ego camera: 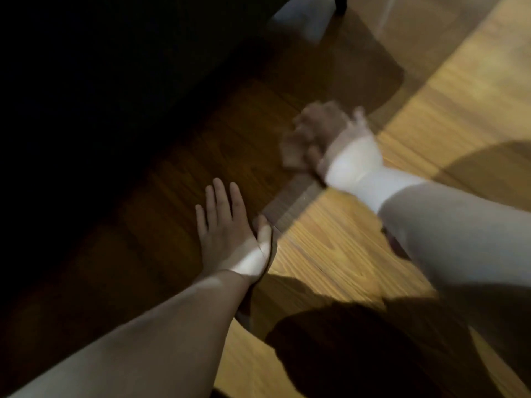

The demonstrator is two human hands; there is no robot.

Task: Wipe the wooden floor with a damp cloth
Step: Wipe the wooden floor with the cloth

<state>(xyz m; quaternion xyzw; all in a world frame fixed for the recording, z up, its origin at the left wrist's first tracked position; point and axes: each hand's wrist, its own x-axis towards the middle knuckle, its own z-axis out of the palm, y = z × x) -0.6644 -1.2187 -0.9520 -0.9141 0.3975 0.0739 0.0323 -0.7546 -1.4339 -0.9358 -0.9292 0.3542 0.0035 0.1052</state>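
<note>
The left hand [227, 225] is laid flat on the wooden floor [359, 254], fingers spread, nothing held in its grip. To the right and farther off, a crumpled cloth [304, 139] is pressed to the floor under the blurred right hand [342, 145], whose grip is closed around it.

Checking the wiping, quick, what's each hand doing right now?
Left hand: open, flat on the brown wooden floor.
Right hand: closed on a crumpled brownish cloth, blurred.
</note>
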